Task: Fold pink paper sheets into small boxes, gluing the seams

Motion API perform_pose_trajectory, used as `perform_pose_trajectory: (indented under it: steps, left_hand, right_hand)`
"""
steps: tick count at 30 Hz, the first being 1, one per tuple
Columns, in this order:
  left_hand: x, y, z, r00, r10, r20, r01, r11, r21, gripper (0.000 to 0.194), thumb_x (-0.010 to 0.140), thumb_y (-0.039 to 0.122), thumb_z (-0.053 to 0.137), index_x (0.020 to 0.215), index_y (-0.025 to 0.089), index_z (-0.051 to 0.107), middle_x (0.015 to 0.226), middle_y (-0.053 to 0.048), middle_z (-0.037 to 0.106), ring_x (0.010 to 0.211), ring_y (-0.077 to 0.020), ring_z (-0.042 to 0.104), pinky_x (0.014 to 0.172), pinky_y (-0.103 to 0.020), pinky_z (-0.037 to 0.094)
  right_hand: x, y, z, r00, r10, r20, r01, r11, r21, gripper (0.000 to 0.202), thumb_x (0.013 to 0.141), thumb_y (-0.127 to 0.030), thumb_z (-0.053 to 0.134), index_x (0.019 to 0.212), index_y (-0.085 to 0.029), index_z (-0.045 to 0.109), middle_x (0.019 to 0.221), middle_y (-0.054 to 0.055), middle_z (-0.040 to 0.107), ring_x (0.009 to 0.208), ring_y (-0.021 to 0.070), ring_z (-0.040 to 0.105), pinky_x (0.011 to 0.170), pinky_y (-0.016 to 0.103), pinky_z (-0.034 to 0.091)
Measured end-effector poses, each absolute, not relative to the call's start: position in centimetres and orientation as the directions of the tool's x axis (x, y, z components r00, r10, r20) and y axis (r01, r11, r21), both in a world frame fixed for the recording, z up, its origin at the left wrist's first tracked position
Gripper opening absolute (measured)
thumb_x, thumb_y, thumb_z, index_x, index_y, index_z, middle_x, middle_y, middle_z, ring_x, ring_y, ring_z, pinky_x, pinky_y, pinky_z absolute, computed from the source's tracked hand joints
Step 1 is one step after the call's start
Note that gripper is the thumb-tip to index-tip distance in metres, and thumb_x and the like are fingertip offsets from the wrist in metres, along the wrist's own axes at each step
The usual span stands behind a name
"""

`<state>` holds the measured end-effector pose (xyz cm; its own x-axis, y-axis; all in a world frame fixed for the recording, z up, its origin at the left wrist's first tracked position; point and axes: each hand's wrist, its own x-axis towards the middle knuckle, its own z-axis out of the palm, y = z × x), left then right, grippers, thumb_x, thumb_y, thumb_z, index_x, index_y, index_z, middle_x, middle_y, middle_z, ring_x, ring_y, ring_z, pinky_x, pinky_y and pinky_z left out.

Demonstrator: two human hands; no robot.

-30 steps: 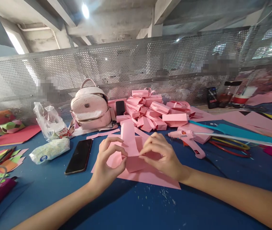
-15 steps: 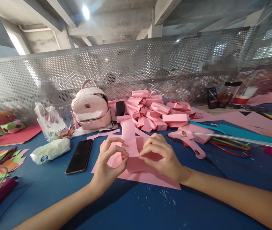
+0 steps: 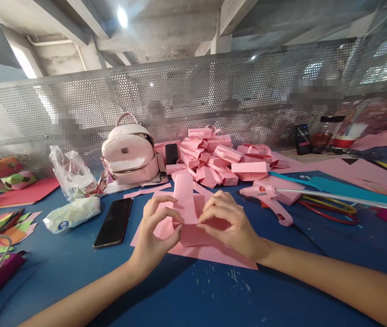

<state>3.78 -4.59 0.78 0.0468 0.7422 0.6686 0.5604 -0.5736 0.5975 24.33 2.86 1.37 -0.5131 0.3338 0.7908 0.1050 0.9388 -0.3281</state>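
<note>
Between my hands stands a folded pink paper piece [image 3: 185, 200], with a tall flap upright at its back. My left hand [image 3: 157, 227] pinches its left edge between thumb and index finger, the other fingers curled. On the right edge my right hand [image 3: 229, 222] does the same, fingertips pressed together on the fold. Beneath lies a flat pink paper sheet [image 3: 237, 260] on the blue table. A pink glue gun [image 3: 270, 200] with a long clear glue stick rests just right of my right hand.
A heap of folded pink paper boxes [image 3: 213, 154] lies behind my hands, beside a pink backpack [image 3: 128, 154]. Left of me are a black phone [image 3: 113, 222], a tissue pack [image 3: 72, 214] and a plastic bag [image 3: 72, 175]. A perforated metal panel [image 3: 186, 91] stands behind the table.
Both hands keep their pinch on the folded pink paper at almost the same spot. The upright flap has shifted very slightly; the things around it stay put.
</note>
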Motion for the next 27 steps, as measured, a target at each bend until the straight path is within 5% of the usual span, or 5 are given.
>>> perform_pose_trajectory:
  steps: [27]
  left_hand:
    - [4.03,-4.68,0.59,0.048,0.734,0.677,0.58,-0.573,0.579,0.022,0.078,0.003,0.062,0.082,0.024,0.065,0.117,-0.005,0.057,0.115,-0.0264,0.054,0.1,-0.044,0.039]
  right_hand:
    - [24.33,2.45,1.6,-0.509,0.351,0.786,0.139,0.935,-0.327,0.01,0.091,-0.026,0.067,0.081,-0.023,0.067,0.075,0.0,0.064,0.077,0.0189,0.051,0.076,0.037,0.037]
